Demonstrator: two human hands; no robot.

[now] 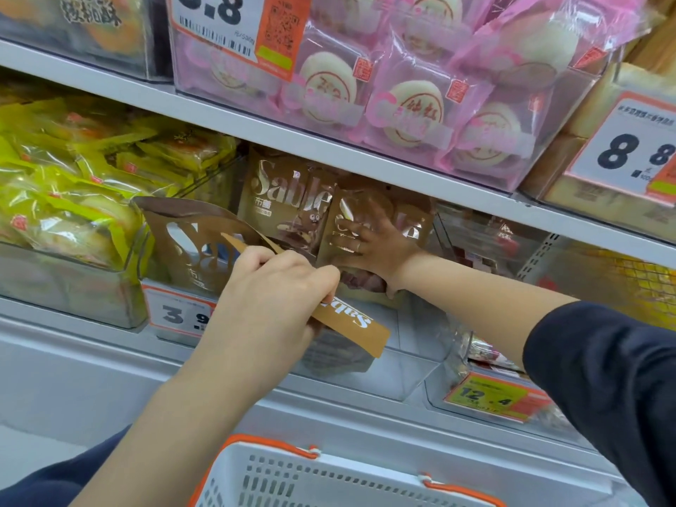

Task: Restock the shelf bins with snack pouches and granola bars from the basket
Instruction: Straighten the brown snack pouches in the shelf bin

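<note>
While the left hand (270, 298) grips one brown pouch (351, 325), right fingers (360, 228) spread flat on another pouch (340, 228).

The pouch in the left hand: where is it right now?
In the head view, centre frame: the left hand grips the brown pouch in front of the clear bin, below the right hand.

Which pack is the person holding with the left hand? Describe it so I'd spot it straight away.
Find the clear bin in the middle of the lower shelf, between the yellow packs and the orange 12.4 tag. The left hand grips a flat brown Sable pouch at its front; unlike the upright ones behind, it is tilted, its lettering upside down.
</note>
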